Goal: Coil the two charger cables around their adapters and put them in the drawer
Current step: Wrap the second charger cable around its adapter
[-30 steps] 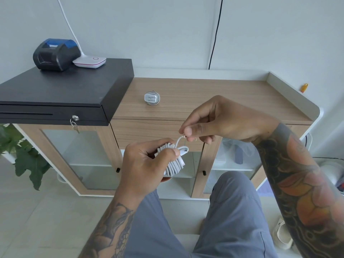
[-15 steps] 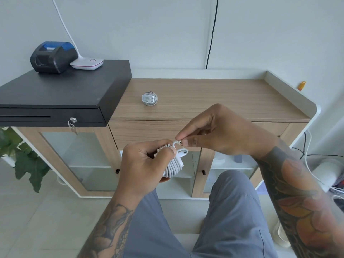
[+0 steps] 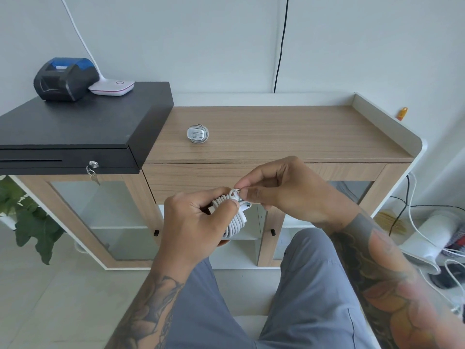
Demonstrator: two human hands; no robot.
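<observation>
My left hand (image 3: 191, 222) grips a white adapter with its white cable coiled around it (image 3: 235, 220), held in front of the wooden drawer front (image 3: 191, 180). My right hand (image 3: 284, 190) pinches the cable's free end with its small plug tip (image 3: 237, 191) right at the top of the coil. A second adapter with a grey cable wound round it (image 3: 198, 133) lies on the wooden cabinet top (image 3: 289, 132). The drawer is shut.
A black cash drawer (image 3: 75, 137) with a key in its lock sits on the cabinet's left, carrying a black printer (image 3: 64, 78) and a white device (image 3: 112, 87). Glass cabinet doors stand below. A plant (image 3: 27, 217) is at left; loose cables lie on the floor at right.
My right hand has brought the cable's end down and left onto the coil; the loose loop has shrunk. My left hand has kept its grip on the bundle.
</observation>
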